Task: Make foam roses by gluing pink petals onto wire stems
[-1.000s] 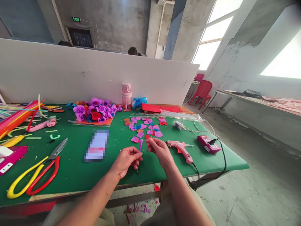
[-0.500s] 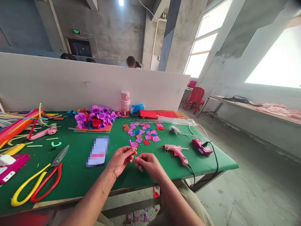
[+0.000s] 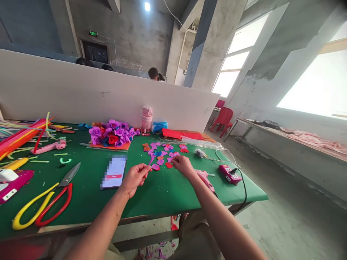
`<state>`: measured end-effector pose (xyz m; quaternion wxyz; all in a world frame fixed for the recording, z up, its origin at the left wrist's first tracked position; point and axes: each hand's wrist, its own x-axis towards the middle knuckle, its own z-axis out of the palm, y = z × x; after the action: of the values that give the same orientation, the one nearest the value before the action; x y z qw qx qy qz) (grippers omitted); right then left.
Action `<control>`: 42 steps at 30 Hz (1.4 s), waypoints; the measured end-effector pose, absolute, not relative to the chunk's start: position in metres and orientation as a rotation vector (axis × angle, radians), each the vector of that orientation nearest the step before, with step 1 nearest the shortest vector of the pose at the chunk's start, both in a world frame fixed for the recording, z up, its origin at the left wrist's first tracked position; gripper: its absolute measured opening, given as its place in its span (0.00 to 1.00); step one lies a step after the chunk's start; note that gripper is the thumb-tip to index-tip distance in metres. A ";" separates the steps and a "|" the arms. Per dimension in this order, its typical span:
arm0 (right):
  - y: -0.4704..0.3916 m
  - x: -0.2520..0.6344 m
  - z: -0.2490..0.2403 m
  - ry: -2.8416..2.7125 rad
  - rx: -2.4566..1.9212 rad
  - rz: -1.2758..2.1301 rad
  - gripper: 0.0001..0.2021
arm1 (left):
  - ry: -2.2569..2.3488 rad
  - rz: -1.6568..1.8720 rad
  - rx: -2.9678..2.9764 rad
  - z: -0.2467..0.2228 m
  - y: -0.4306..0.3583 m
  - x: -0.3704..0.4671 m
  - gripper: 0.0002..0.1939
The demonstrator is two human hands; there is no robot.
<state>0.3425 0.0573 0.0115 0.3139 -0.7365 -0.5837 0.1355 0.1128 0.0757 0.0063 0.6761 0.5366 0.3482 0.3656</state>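
Note:
My left hand (image 3: pixel 136 177) is closed over the green table (image 3: pixel 89 202), its thumb and fingertips pinching a thin purple rolled petal (image 3: pixel 151 161) that points upward. My right hand (image 3: pixel 183 166) has its fingers drawn together at the edge of the scattered petals; whatever is between the fingertips is hidden. Close by its tips lie a red petal (image 3: pixel 168 165) and a purple petal (image 3: pixel 160 162). Partly behind my right wrist rests a pink glue gun (image 3: pixel 205 180).
Purple and red paper roses (image 3: pixel 112 135) sit at the back, beside a pink bottle (image 3: pixel 146 121). On the left are a phone (image 3: pixel 115 171), large scissors (image 3: pixel 54 198) and colored strips (image 3: pixel 24 139). A magenta power strip (image 3: pixel 230 174) with cords lies at right. A white partition (image 3: pixel 108 95) stands behind.
My right hand has moved away from my left, forward and right to the loose petals. The left still holds the purple petal, now tilted differently. The camera view has tilted slightly.

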 end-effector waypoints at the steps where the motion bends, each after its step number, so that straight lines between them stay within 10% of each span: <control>1: 0.066 0.342 0.011 -1.550 -1.959 0.355 0.09 | 0.817 0.842 1.225 0.004 0.076 0.113 0.17; 42: -0.013 0.277 -0.003 -0.964 -1.302 1.292 0.14 | 0.756 0.636 1.218 -0.003 0.062 0.129 0.19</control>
<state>0.2770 -0.0127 -0.0026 0.5097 -0.5405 -0.4002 0.5366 0.1287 0.0625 -0.0031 0.7080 0.5483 0.3405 0.2865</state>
